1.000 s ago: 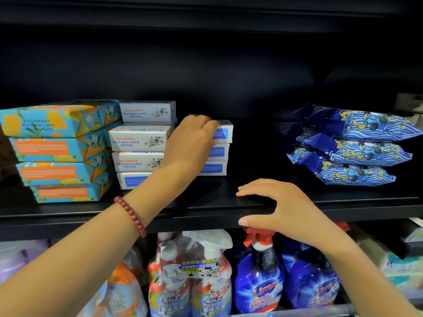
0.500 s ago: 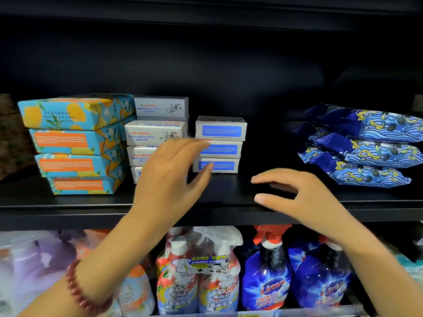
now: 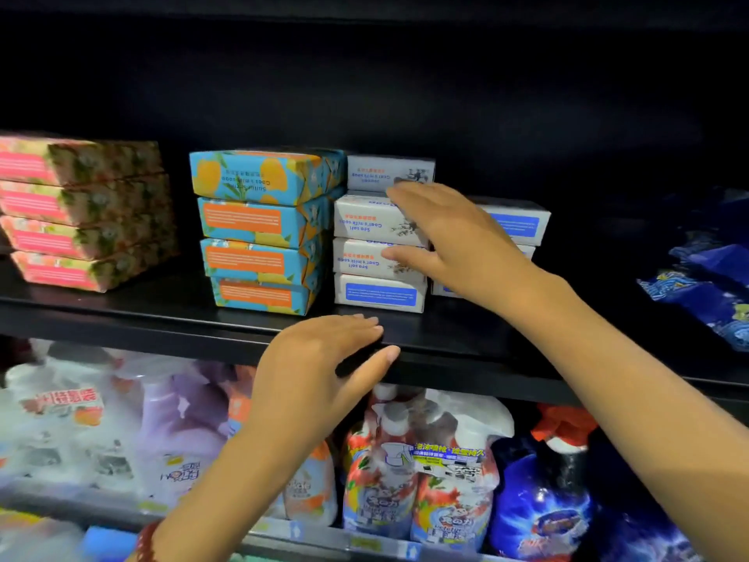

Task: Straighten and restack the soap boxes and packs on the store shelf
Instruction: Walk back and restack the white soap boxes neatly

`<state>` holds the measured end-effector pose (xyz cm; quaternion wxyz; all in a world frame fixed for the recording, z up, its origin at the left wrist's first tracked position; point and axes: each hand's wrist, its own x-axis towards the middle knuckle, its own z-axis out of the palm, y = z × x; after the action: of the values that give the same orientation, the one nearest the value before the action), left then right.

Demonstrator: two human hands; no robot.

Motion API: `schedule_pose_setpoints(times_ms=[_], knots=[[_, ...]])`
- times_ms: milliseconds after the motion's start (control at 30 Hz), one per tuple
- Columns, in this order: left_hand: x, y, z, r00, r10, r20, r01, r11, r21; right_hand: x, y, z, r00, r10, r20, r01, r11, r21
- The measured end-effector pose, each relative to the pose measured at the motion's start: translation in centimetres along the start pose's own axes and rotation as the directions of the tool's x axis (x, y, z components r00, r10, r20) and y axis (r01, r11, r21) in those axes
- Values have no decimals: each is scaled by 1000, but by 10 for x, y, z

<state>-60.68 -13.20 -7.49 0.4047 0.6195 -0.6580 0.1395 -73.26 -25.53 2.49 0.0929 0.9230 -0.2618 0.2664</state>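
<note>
A stack of white soap boxes [image 3: 379, 257] stands mid-shelf, its top box [image 3: 389, 172] set further back than the ones beneath. My right hand [image 3: 458, 241] reaches in with straight fingers that touch the fronts of the second and third boxes. Behind that hand a second white stack with blue labels [image 3: 516, 225] is partly hidden. To the left stand a stack of blue-and-orange boxes [image 3: 255, 229] and a stack of pink-and-green boxes [image 3: 81, 212]. My left hand [image 3: 324, 358] rests on the front edge of the black shelf [image 3: 121, 314], fingers on top, thumb at the front.
Dark blue patterned packs [image 3: 709, 285] lie at the shelf's right end, blurred. Below the shelf stand spray bottles [image 3: 417, 472] and pale refill pouches [image 3: 81, 432]. Bare shelf shows in front of the box stacks.
My left hand left the blue-label stack and dropped to the shelf edge. My right hand rose from the shelf edge to the white boxes. The view swung left.
</note>
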Motion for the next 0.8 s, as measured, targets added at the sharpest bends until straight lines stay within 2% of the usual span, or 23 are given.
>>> schedule_pose_setpoints(times_ms=[67, 300, 400, 500, 600, 700, 800], knots=[[-1, 0, 0, 1000, 3, -11, -3, 1000, -1, 5, -1, 6, 999, 18, 37, -16, 998, -53], [0, -1, -1, 1000, 2, 3, -2, 998, -60, -10, -2, -1, 984, -63, -165, 57, 998, -39], [7, -2, -2, 995, -18, -101, 4, 990, -141, -32, 9, -13, 956, -35, -291, 52, 997, 50], [32, -2, -3, 978, 87, -191, -104, 991, -80, -60, 21, -23, 917, 18, -398, 16, 996, 83], [62, -5, -5, 984, 161, -81, -156, 986, 64, -84, 33, -28, 893, 66, -446, -39, 997, 70], [80, -5, 0, 987, 135, 86, -151, 964, 221, -100, 44, -29, 869, 167, -466, -109, 983, 150], [82, -6, 5, 985, 126, 120, -156, 946, 283, -112, 51, -27, 838, 255, -482, -156, 959, 235]])
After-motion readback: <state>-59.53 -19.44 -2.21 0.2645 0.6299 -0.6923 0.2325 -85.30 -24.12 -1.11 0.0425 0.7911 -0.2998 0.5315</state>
